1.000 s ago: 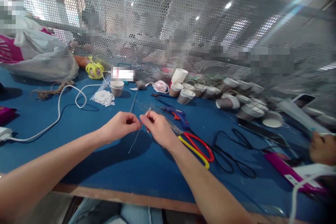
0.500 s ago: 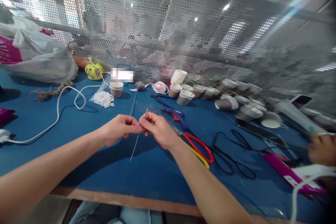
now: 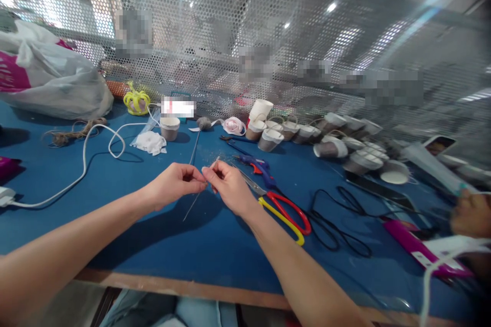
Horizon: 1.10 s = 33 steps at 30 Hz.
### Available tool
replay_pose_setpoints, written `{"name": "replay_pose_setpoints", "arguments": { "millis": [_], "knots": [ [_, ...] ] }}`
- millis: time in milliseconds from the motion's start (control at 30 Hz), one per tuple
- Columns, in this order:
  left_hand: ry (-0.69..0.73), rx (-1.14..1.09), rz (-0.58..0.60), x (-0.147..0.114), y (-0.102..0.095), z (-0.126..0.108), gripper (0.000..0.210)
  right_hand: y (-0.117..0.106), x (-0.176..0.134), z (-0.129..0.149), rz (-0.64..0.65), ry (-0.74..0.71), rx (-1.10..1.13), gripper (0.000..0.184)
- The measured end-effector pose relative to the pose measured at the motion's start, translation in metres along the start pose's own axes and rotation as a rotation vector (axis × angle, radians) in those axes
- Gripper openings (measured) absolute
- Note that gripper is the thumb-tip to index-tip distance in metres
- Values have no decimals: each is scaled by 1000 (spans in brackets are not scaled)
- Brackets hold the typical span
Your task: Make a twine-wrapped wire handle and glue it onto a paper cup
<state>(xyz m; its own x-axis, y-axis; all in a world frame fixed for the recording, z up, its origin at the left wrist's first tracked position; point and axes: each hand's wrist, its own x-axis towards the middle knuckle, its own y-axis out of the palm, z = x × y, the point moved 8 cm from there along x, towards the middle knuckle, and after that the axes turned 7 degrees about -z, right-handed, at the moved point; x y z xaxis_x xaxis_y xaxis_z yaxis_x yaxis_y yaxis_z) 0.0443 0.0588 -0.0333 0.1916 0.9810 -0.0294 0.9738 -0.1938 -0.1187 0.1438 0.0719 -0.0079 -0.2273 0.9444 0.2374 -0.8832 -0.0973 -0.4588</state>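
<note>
My left hand (image 3: 177, 183) and my right hand (image 3: 231, 187) meet above the middle of the blue table, fingertips pinched closely together. Between them is a thin wire-like strand (image 3: 191, 208); its lower end sticks out below the fingers, slanting down to the left. The tip of something thin and pale shows above my right fingers. A grey yarn (image 3: 195, 144) runs from a small grey ball (image 3: 204, 123) toward my left hand. The fingers hide where yarn and strand meet.
Scissors (image 3: 286, 214) with red and yellow handles and a blue glue gun (image 3: 258, 167) lie right of my hands. Several small cups (image 3: 271, 140) with handles stand behind. At left are a white cable (image 3: 85, 158) and plastic bag (image 3: 57, 82). Another person's hand (image 3: 470, 214) is far right.
The strand's lower end has swung up and left, and less of it hangs below my fingers. My right hand has tilted slightly; both hands stay together.
</note>
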Motion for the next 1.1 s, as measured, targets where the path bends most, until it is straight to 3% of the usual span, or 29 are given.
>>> {"name": "replay_pose_setpoints", "arguments": {
  "millis": [167,333,400,733,900,1100],
  "knots": [
    [16,24,0,-1,0,-1,17,0,0,-3,-27,13,23,32],
    [-88,-102,45,-4,2,2,19,13,0,-10,146,102,412,28],
    [-118,-147,64,-4,3,2,21,15,0,-11,190,125,462,28],
    [62,96,117,-2,2,-7,16,8,2,-11,106,96,274,36],
    [163,200,77,0,-1,-10,16,6,2,-11,97,42,124,34],
    [120,181,46,-1,0,-8,19,2,1,-7,33,14,11,32]
  ]
}}
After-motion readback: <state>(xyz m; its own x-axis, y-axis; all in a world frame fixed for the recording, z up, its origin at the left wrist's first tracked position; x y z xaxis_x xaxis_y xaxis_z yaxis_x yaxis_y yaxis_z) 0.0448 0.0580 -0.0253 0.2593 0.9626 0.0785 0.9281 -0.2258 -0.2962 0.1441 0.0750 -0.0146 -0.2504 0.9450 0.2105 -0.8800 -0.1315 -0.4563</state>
